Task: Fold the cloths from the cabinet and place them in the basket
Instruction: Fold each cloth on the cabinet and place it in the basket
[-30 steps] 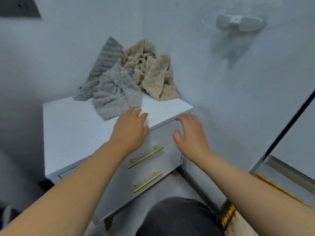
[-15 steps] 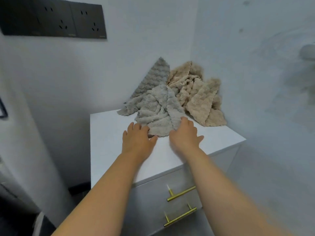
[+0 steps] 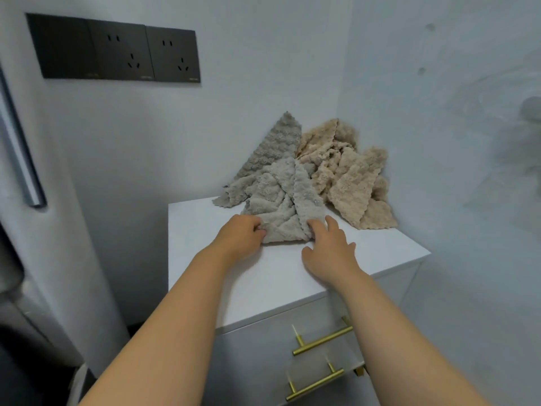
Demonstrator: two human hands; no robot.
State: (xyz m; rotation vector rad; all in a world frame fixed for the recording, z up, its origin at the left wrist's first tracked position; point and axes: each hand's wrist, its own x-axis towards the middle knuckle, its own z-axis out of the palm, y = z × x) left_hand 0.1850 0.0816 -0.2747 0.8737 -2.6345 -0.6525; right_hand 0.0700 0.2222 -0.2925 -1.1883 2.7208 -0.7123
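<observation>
Step in hand: picking up the first cloth to fold. The grey cloth (image 3: 281, 200) lies crumpled on top of the white cabinet (image 3: 205, 244), towards the back corner, with the beige cloth (image 3: 351, 186) bunched against it on the right. The left hand (image 3: 240, 235) has its fingers curled, gripping the grey cloth's near left edge. The right hand (image 3: 329, 253) has fingers on the near right corner and thumb spread away; can't tell if it has actually got hold. Next move, probably: secure both near corners, pull the cloth free of the beige one, and spread it flat on the bare top. The basket is not in view. Both drawers (image 3: 263, 361) are closed, contents hidden. Nothing is folded yet.
</observation>
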